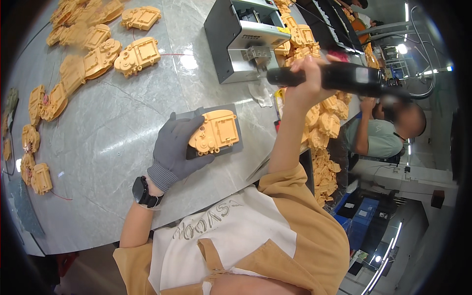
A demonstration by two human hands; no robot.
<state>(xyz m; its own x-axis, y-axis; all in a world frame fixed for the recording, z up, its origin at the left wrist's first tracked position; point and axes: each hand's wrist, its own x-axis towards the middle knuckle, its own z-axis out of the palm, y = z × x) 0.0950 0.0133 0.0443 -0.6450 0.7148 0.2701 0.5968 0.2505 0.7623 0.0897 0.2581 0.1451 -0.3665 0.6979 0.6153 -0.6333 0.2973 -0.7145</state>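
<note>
Grey marbled tabletop [103,191], curved at its near edge, carrying a silver-and-black boxy machine [223,54] at the far side and loose yellow-orange housings [137,55] along the left, with a seated co-worker [381,140] in light green at the right. One yellow-orange plastic housing [217,132], lying face up on a dark flat block [233,147] near the person, its left end held between the spread fingers of the grey-gloved left hand [179,142]. One black cylindrical tool [351,77], raised well above the tabletop, fingers of the bare right hand [309,82] wrapped round it.
</note>
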